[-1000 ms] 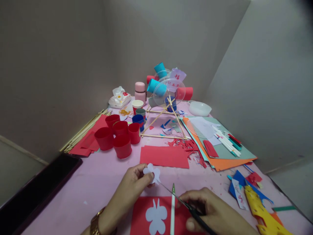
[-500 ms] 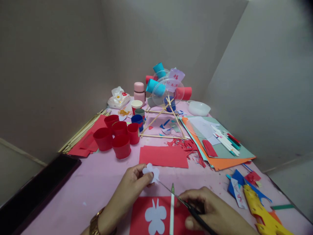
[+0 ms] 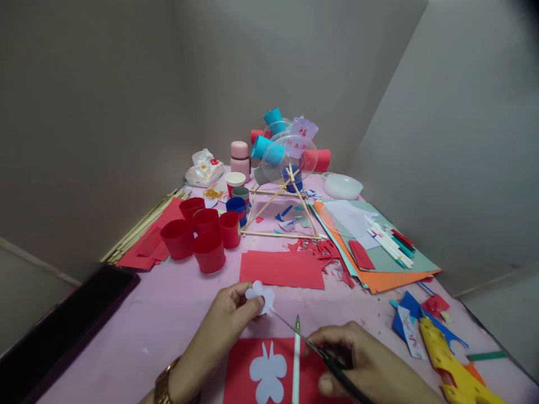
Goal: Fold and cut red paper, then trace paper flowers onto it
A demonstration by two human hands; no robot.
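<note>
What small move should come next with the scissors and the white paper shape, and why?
Probably a short snip, closing the scissors on the edge of the white paper shape. The left hand pinches the shape, the blade tips touch its lower right edge, and the right hand grips the handles.

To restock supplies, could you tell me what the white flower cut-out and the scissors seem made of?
The white flower cut-out looks like thin matte paper, by its flat clean-cut lobes. The scissors: slim greyish metal blades, dark handles, probably plastic.
</note>
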